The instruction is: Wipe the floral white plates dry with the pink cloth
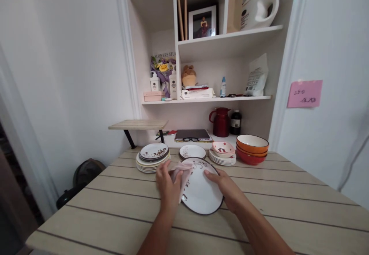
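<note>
White plate with a dark rim and brown pattern (204, 191) is right between the two hands, near the middle of the counter (129, 209). Right hand (227, 189) has it by the right edge, thumb lying flat on the face and the other fingers mostly hidden behind, so it's a narrow pinch on the rim. Left hand (169, 187) is over at the opposite edge, fingers bunched around a pale pink cloth (184, 172) that's pressed up against the patterned side. Can't tell if the plate's bottom edge touches the wood. Just behind: plate stacks (152, 166) and orange and red bowls (252, 147).
</note>
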Tool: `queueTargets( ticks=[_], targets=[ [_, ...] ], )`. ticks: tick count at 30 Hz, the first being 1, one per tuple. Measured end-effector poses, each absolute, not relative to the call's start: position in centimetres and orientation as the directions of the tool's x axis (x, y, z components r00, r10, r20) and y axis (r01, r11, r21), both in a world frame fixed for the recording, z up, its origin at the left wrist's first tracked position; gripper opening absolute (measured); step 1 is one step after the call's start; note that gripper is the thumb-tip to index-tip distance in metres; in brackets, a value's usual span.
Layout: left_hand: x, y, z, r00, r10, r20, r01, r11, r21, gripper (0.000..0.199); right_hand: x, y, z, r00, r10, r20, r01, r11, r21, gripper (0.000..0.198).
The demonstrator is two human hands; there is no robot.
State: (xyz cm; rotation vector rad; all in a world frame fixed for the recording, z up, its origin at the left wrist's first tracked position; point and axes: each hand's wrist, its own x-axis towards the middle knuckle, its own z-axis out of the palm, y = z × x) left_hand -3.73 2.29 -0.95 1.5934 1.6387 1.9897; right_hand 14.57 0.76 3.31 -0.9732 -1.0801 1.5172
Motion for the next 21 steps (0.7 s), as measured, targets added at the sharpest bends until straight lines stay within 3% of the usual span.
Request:
queueTargets(
  ticks=[3,10,16,21],
  targets=[
    [-3.4,1.9,-0.8,-0.282,0.825,0.49,0.306,-0.407,0.861,0.027,14.9,0.7,3.7,-0.199,0.979,-0.042,-0.246,-0.091,-0.965,0.044],
    [-2.3,0.2,0.5,-0.181,0.953,0.243,-0.171,-0.274,0.946,0.047,16.2,0.0,4.6,-0.278,0.96,-0.024,-0.191,-0.08,-0.978,0.046],
    [-2.1,-0.2,0.7,-0.085,0.986,0.144,-0.218,-0.159,0.963,0.049,16.6,-0.4,4.9,-0.348,0.935,-0.066,-0.085,-0.102,-0.991,0.041],
    [-2.1,0.2,0.4,-0.045,0.993,0.11,-0.239,-0.118,0.964,0.047,16.2,-0.2,4.6,-0.342,0.937,-0.065,-0.117,-0.111,-0.987,0.041]
  ],
)
